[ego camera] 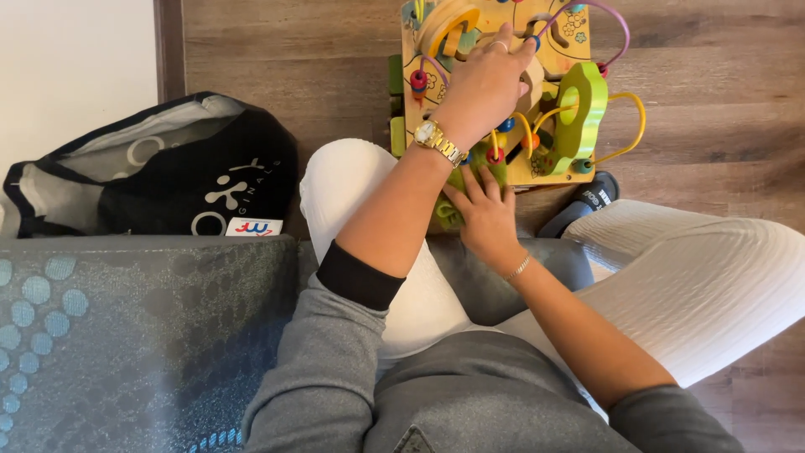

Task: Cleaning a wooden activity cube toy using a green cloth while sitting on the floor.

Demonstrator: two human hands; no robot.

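Wooden bead-maze toy (503,92), yellow with green side pieces, standing on the plank floor (713,101) directly under and ahead of both my hands. My left hand (486,80) lies palm down on its top face, fingers spread over the wooden cut-outs and not curled around anything; a ring shows on one finger and a gold watch (436,138) sits on the wrist. My right hand (485,214) presses against the near edge of the toy, fingers flat on a green part (453,210) at its lower rim. Whether that hand grips the part or merely steadies it I cannot tell, since the fingers cover the contact.

Just beyond my left fingertips, coloured wires (616,33) loop upward carrying small beads (418,81). Right of that hand stands a green flower-shaped piece (583,113) with a hole through it.

Close right of my right hand, a dark sandal (583,201) rests on the floor beside the toy. My white-trousered knees (688,285) flank both forearms. Well to the left of the hands, a black shopping bag (168,168) leans above a grey patterned cushion (126,335).
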